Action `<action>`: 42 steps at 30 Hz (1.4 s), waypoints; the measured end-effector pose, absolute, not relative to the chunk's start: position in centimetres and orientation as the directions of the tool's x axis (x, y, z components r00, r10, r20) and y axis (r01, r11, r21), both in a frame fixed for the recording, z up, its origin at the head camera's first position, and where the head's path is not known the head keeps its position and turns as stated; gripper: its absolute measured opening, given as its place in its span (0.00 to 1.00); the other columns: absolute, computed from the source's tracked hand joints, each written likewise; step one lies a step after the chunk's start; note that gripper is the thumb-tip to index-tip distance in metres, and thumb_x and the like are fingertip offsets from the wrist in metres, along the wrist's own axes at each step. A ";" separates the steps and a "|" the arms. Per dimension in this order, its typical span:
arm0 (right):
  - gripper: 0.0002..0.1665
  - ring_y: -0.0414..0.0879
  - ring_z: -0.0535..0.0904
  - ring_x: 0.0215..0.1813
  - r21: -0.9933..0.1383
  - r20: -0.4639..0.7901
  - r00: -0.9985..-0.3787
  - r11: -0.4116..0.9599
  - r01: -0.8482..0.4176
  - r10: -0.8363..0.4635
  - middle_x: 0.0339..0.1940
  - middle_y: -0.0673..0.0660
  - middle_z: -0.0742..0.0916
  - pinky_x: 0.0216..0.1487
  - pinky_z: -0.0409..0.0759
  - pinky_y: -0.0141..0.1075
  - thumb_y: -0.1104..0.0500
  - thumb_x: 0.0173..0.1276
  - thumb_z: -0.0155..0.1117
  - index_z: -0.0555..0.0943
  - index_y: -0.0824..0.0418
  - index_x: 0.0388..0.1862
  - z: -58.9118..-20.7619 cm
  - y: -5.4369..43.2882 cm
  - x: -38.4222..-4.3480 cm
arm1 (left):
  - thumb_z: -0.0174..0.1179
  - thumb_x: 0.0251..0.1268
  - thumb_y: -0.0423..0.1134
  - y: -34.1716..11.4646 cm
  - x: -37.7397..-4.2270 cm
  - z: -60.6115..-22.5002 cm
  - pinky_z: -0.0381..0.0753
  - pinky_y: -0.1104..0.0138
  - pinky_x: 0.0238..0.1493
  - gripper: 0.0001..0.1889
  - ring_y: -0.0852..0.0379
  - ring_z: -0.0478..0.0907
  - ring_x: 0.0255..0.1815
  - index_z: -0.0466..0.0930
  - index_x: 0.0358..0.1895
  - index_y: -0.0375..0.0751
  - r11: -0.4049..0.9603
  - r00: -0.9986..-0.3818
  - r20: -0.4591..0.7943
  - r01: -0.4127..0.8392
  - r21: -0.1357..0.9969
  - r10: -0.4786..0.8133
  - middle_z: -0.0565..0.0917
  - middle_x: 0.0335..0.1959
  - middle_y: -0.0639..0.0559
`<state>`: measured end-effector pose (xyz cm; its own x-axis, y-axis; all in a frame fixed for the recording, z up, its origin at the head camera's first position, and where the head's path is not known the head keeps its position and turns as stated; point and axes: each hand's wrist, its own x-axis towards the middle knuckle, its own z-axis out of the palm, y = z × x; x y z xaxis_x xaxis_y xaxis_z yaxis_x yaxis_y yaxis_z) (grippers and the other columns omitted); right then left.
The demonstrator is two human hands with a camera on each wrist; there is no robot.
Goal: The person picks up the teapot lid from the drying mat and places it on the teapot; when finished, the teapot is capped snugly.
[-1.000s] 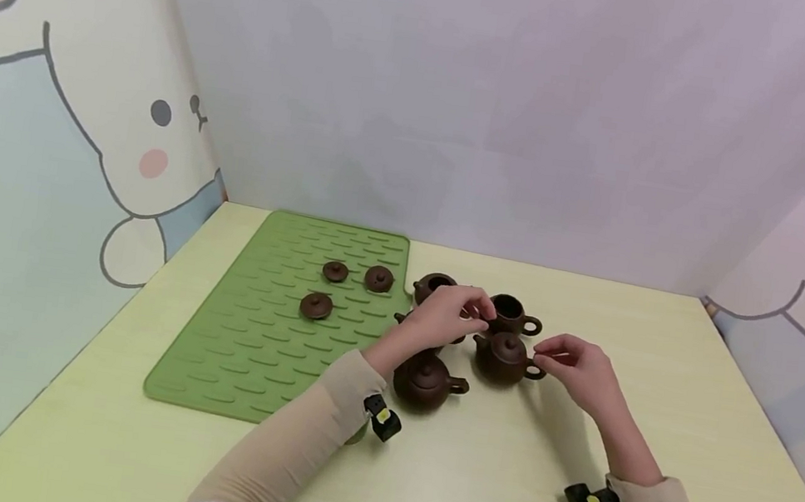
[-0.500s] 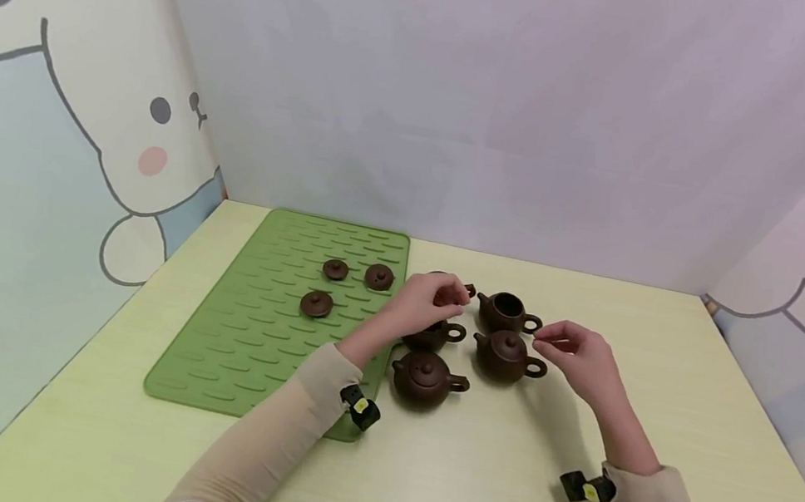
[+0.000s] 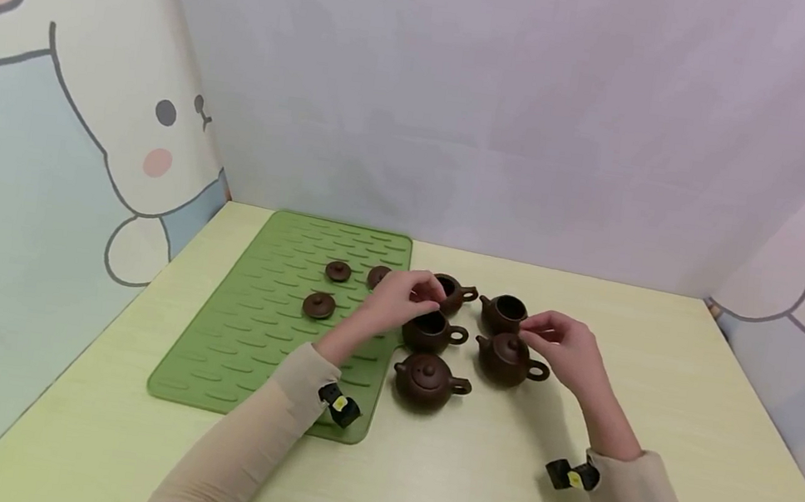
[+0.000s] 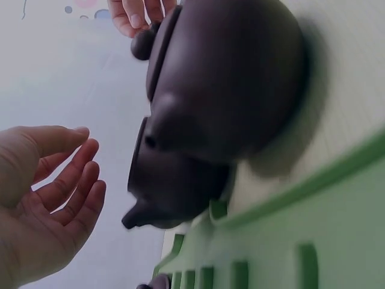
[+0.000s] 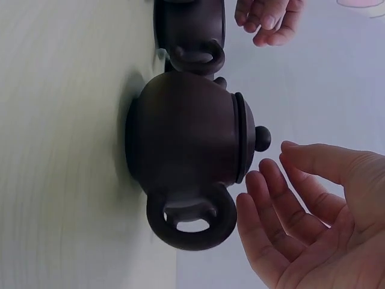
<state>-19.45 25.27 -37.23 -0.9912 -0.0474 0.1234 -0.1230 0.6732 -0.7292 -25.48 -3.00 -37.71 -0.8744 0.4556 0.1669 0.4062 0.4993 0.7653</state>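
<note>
My left hand [image 3: 400, 299] hovers over the mat's right edge beside two lidless dark brown teapots, the nearer teapot [image 3: 425, 336] and the farther teapot [image 3: 455, 298]. Its fingers are loosely bent, and the left wrist view shows nothing between them. On the right, my right hand [image 3: 559, 350] hangs above the handle side of a lidded teapot [image 3: 505, 362]. In the right wrist view its relaxed fingertips are close to the lid's knob [image 5: 263, 138], holding nothing. Another lidded teapot [image 3: 422, 383] stands nearest me. Behind the right one sits a lidless teapot [image 3: 496, 317].
A green ridged mat [image 3: 240, 348] covers the left part of the pale wooden table [image 3: 478, 495]. Three small lids lie on it: a front lid [image 3: 319, 305], a back lid [image 3: 338, 272] and a lid [image 3: 375, 275] partly behind my left hand. Walls enclose the table.
My left hand has drawn left, away from the back right teapot, to the mat's edge. My right hand has shifted left from the lidded teapot's handle toward its lid. The teapots stay put.
</note>
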 end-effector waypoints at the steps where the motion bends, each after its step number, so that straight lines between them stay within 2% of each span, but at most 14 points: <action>1: 0.10 0.27 0.79 0.36 -0.728 0.127 -0.991 0.673 -0.128 -0.051 0.46 0.62 0.88 0.39 0.78 0.29 0.59 0.68 0.68 0.85 0.64 0.44 -37.3 25.1 -19.6 | 0.64 0.68 0.36 -3.3 -25.5 -37.7 0.83 0.66 0.50 0.05 0.57 0.82 0.45 0.84 0.44 0.45 0.505 -0.879 0.165 0.400 0.765 0.448 0.86 0.43 0.51; 5: 0.09 0.29 0.79 0.35 -0.725 0.142 -0.988 0.673 -0.147 -0.063 0.42 0.61 0.89 0.38 0.77 0.30 0.60 0.68 0.68 0.85 0.64 0.43 -37.4 24.6 -20.1 | 0.63 0.69 0.35 -4.5 -25.7 -37.7 0.84 0.67 0.50 0.05 0.56 0.83 0.46 0.83 0.45 0.44 0.512 -0.892 0.149 0.374 0.773 0.427 0.86 0.45 0.50; 9: 0.08 0.35 0.80 0.36 -0.728 0.134 -0.988 0.669 -0.150 -0.076 0.41 0.60 0.89 0.37 0.77 0.31 0.60 0.68 0.68 0.85 0.63 0.43 -37.5 24.1 -20.6 | 0.62 0.69 0.34 -5.7 -25.9 -37.7 0.84 0.64 0.50 0.08 0.54 0.83 0.46 0.83 0.48 0.37 0.494 -0.899 0.126 0.343 0.799 0.420 0.86 0.46 0.47; 14: 0.09 0.40 0.80 0.37 -0.730 0.121 -0.989 0.667 -0.147 -0.085 0.41 0.60 0.89 0.35 0.77 0.31 0.58 0.69 0.68 0.85 0.62 0.44 -37.5 23.4 -21.1 | 0.62 0.70 0.36 -7.3 -25.9 -37.8 0.83 0.62 0.50 0.09 0.54 0.82 0.46 0.82 0.49 0.39 0.520 -0.911 0.120 0.329 0.788 0.394 0.85 0.45 0.48; 20: 0.08 0.41 0.80 0.37 -0.727 0.137 -0.986 0.666 -0.167 -0.098 0.40 0.60 0.89 0.37 0.76 0.32 0.59 0.68 0.69 0.85 0.62 0.42 -37.3 22.6 -21.5 | 0.63 0.69 0.38 -8.9 -25.9 -38.1 0.83 0.61 0.53 0.08 0.54 0.82 0.47 0.83 0.48 0.42 0.547 -0.926 0.127 0.317 0.775 0.356 0.86 0.45 0.49; 28: 0.10 0.41 0.83 0.40 -0.743 0.118 -0.983 0.645 -0.181 -0.140 0.44 0.62 0.89 0.45 0.79 0.33 0.60 0.68 0.69 0.85 0.64 0.44 -37.7 22.0 -22.5 | 0.63 0.69 0.34 -10.8 -25.9 -38.8 0.83 0.59 0.54 0.09 0.51 0.82 0.48 0.82 0.49 0.38 0.558 -0.939 0.121 0.292 0.777 0.323 0.86 0.46 0.46; 37: 0.10 0.40 0.83 0.41 -0.724 0.112 -0.971 0.651 -0.226 -0.213 0.41 0.57 0.90 0.48 0.79 0.34 0.60 0.67 0.69 0.85 0.62 0.45 -38.4 21.5 -23.4 | 0.61 0.69 0.32 -13.0 -25.7 -39.2 0.83 0.56 0.53 0.10 0.48 0.83 0.47 0.81 0.50 0.33 0.550 -0.946 0.128 0.279 0.787 0.298 0.85 0.47 0.42; 42: 0.11 0.42 0.84 0.41 -0.725 0.093 -0.960 0.643 -0.247 -0.264 0.41 0.56 0.90 0.48 0.80 0.36 0.60 0.67 0.68 0.85 0.64 0.46 -38.5 21.2 -23.6 | 0.61 0.70 0.34 -14.3 -25.5 -39.6 0.82 0.54 0.54 0.11 0.48 0.82 0.49 0.81 0.51 0.34 0.565 -0.953 0.127 0.266 0.781 0.274 0.85 0.48 0.42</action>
<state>-23.57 21.15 -38.45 -0.9599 -0.2645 0.0931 -0.2474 0.6427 -0.7251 -25.48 -14.31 -39.63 -0.9534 0.2735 0.1271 0.2662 0.5651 0.7809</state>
